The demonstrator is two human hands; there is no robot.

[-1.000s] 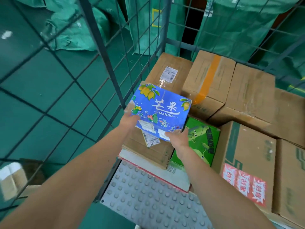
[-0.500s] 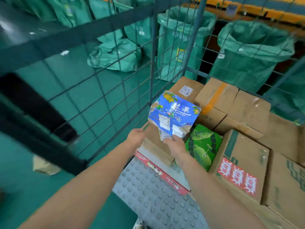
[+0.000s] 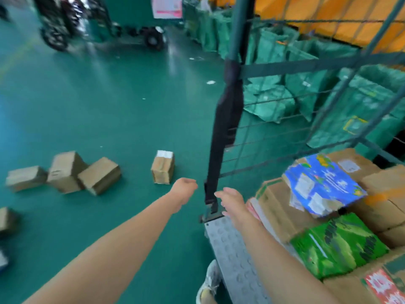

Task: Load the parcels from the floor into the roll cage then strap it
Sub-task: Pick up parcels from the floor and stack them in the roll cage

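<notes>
The blue mango box (image 3: 322, 185) lies tilted on the brown cartons inside the roll cage (image 3: 282, 64) at the right, above a green box (image 3: 337, 244). My left hand (image 3: 183, 190) hovers empty over the floor, fingers curled loosely. My right hand (image 3: 230, 201) is open and empty at the cage's front corner, beside a black strap (image 3: 223, 132) hanging down the corner post. Several brown parcels lie on the green floor: one small upright box (image 3: 163, 166) ahead of my left hand, and a cluster (image 3: 83, 172) further left.
The cage's studded grey base plate (image 3: 232, 255) juts out below my right arm. Green sacks (image 3: 269, 99) stand behind the mesh. Parked vehicles (image 3: 135, 20) stand at the far end. My shoe (image 3: 208, 284) shows beside the base plate.
Both hands have let go of the blue mango box, which now rests on the cartons. My view has swung left toward the floor parcels and my hands have drawn back out of the cage.
</notes>
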